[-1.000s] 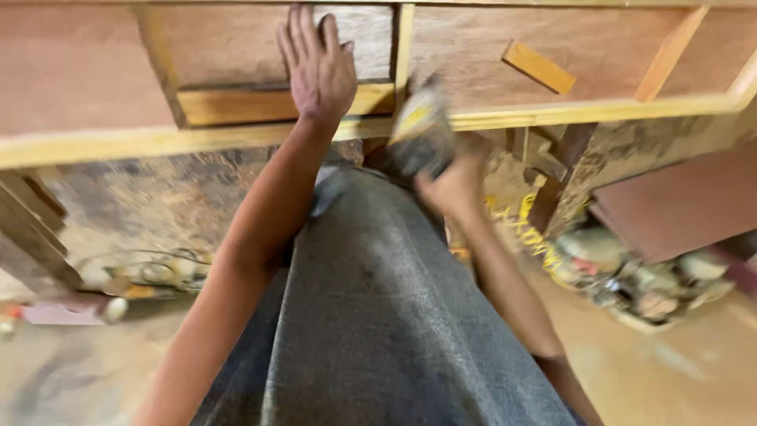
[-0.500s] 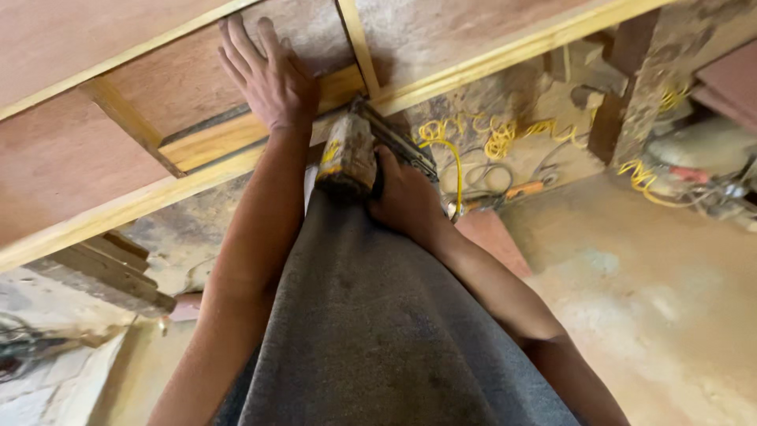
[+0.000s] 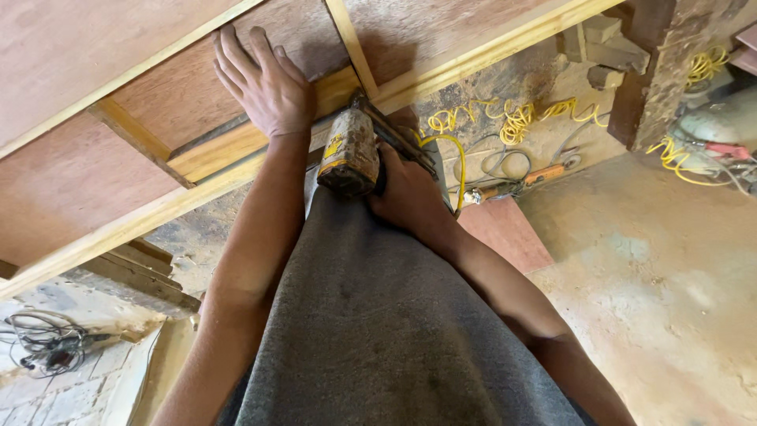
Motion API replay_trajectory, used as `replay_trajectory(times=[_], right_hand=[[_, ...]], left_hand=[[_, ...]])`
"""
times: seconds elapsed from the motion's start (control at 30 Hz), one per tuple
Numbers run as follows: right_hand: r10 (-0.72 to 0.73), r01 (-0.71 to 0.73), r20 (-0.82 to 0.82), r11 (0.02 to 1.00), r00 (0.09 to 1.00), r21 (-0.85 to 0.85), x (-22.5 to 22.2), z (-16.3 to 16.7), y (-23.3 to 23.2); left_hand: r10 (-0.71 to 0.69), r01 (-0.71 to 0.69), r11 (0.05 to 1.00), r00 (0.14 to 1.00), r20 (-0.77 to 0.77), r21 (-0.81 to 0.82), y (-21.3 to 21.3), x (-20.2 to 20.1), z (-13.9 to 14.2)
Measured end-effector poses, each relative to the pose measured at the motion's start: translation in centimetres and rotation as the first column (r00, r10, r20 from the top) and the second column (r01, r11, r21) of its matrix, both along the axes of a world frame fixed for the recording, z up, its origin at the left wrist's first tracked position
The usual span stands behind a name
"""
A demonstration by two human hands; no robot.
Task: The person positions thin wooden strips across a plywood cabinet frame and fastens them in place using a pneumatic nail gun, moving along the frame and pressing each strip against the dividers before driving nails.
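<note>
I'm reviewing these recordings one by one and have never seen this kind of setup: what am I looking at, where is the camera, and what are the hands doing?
There is no machine here. A person wears a camera on the head, so the view looks down past their grey clothing at their own two bare hands. The left hand lies flat, fingers spread, on a pale wooden strip of a reddish plywood panel with a light wood frame. The right hand grips a worn yellow nail gun, its nose pressed where the frame pieces meet. A yellow coiled hose runs back from the tool. Below is a dusty workshop floor with more yellow hose, wood offcuts and a tangle of dark cable at the lower left.
</note>
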State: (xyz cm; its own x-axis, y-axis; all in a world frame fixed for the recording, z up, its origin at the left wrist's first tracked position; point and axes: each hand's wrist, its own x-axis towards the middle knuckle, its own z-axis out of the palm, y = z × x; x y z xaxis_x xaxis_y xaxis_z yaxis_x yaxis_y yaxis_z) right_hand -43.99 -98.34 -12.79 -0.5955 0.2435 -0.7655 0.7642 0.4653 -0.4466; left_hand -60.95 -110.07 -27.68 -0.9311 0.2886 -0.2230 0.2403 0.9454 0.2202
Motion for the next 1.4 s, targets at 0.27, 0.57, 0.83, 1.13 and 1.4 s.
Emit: replay_trajectory(times=[0.27,0.57,0.83,1.13,1.4], right_hand=[[0.002,-0.001,-0.066,1.0,0.998,0.013,0.1,-0.5,0.1],[-0.006,0.006,0.014,1.0,1.0,-0.012,-1.2,0.5,0.7],[0.081,-0.08,0.041,0.996,0.996,-0.03,-1.4,0.8,0.6],[-0.038,0.039,-0.117,0.999,0.992,0.007,-2.9,0.4,1.0],[-0.074,0.071,-0.09,0.997,0.993,-0.041,-3.7,0.7,1.4]], left_hand=[[-0.001,0.001,1.0,1.0,0.005,-0.012,0.3,0.1,-0.4],[-0.011,0.011,0.999,1.0,0.008,-0.049,0.5,-0.1,-0.5],[-0.005,0.004,1.0,0.999,-0.032,-0.005,0.8,0.1,-0.2],[0.009,-0.009,1.0,1.0,0.008,-0.012,1.1,-0.3,0.4],[-0.021,0.021,1.0,1.0,0.01,-0.022,1.1,-0.5,0.7]])
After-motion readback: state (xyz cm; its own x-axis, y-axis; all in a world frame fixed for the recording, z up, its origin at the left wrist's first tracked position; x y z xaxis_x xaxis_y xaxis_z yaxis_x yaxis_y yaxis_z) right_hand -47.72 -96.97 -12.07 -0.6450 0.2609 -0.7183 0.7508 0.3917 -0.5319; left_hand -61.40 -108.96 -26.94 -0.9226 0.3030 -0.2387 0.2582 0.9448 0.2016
